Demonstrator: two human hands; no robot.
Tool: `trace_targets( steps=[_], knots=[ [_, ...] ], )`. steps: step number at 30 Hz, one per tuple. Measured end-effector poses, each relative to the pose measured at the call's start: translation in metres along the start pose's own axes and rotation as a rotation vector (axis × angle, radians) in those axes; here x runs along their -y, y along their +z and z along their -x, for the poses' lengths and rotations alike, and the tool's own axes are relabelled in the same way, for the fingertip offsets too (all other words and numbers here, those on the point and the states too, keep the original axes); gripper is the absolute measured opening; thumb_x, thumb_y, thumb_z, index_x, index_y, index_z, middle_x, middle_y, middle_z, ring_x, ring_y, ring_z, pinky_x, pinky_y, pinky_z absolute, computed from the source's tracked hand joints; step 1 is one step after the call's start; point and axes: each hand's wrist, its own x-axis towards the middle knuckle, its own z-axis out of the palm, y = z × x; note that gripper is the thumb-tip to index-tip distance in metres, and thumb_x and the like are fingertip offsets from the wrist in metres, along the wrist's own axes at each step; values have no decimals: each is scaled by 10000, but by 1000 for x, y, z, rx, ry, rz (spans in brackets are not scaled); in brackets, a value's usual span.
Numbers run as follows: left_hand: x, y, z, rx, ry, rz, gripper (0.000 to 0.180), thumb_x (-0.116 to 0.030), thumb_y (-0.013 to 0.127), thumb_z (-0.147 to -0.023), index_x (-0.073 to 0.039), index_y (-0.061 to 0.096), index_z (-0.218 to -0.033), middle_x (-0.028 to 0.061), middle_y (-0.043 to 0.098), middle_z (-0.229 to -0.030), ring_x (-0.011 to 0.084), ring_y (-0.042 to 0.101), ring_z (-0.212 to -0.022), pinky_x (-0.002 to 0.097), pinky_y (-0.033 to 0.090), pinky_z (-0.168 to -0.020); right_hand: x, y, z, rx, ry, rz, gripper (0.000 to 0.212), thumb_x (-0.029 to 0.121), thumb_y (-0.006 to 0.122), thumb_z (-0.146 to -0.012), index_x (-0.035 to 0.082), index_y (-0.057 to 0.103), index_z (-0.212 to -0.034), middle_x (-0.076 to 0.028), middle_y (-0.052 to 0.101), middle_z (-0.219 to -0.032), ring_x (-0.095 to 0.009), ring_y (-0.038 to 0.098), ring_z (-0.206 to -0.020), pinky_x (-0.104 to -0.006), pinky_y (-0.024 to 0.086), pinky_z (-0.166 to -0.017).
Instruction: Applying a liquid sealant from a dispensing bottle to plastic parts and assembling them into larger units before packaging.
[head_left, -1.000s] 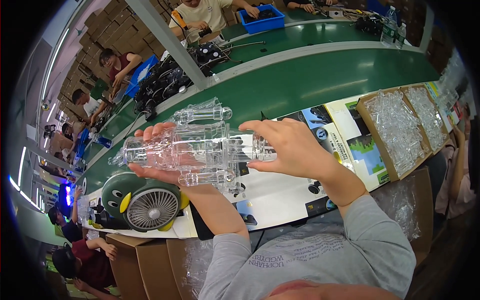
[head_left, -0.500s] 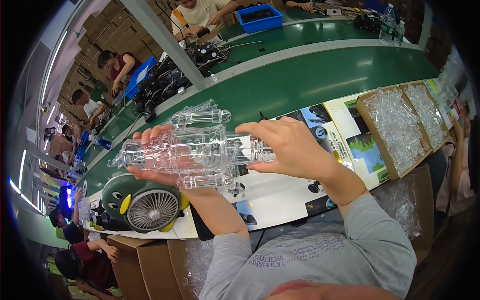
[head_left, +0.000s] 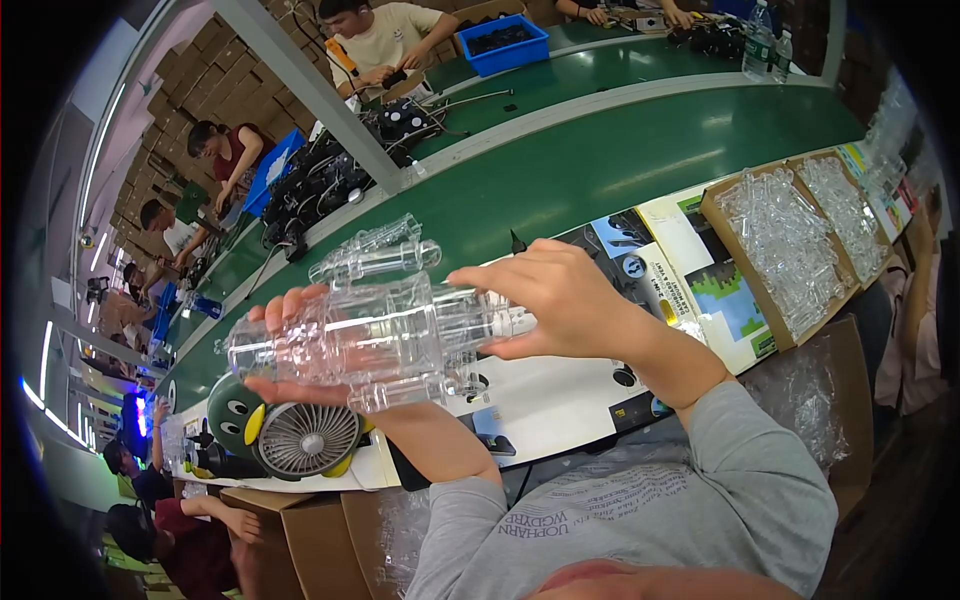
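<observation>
A clear plastic rocket-shaped body (head_left: 388,322) with slim side tubes lies across both hands above the bench. My left hand (head_left: 300,392) is wrapped round its left end from below, the fingertips showing over the far side and the palm visible through the plastic. At the other end my right hand (head_left: 575,305) pinches a short clear cylindrical piece (head_left: 507,318) between thumb and fingers, against the body's right end. Whether the two parts are joined cannot be made out. Just below the left hand stands a green penguin-faced fan (head_left: 310,440).
Printed cardboard (head_left: 545,390) covers the near bench edge. At right stand cardboard trays (head_left: 716,207) of small clear plastic parts. A green work surface (head_left: 620,150) runs beyond, with a metal post (head_left: 310,95), blue bins (head_left: 507,65), water bottles (head_left: 757,45) and co-workers. Open cartons (head_left: 325,545) sit below.
Both hands and the clear rocket body have shifted slightly left and a little lower in view. The grip of each hand looks much the same.
</observation>
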Motion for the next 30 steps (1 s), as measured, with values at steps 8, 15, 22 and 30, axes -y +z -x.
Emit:
trace_targets(
  steps=[8, 15, 22, 30],
  knots=[
    [-27, 25, 15, 204, 73, -6, 531, -424, 613, -793, -23, 422, -1084, 75, 491, -929, 198, 500, -913, 394, 384, -936, 9, -4, 1, 58, -93, -94, 669, 260, 770, -547, 129, 564, -1170, -13, 629, -853, -186, 569, -704, -294, 402, -660],
    [-64, 52, 44, 104, 178, -493, 680, -394, 822, -595, -98, 410, -1048, 14, 511, -943, 198, 488, -973, 420, 314, -985, 25, 9, 1, 155, -137, -107, 475, 200, 715, -637, 83, 519, -1053, -43, 525, -799, -221, 537, -690, -319, 422, -630],
    [-96, 76, 59, 518, -30, -492, 590, -268, 847, -585, -100, 437, -975, -74, 547, -864, 85, 497, -726, 266, 328, -721, 39, 14, 9, 279, -176, -325, 462, 139, 691, -614, 81, 517, -1038, -54, 533, -782, -233, 561, -614, -326, 446, -511],
    [-88, 94, 81, 235, 132, -600, 585, -304, 833, -574, -89, 440, -949, 18, 522, -974, 85, 474, -651, 266, 348, -666, 55, 38, 21, 135, -86, -365, 371, 96, 648, -586, 76, 588, -951, -37, 549, -714, -207, 585, -600, -308, 469, -508]
  ],
)
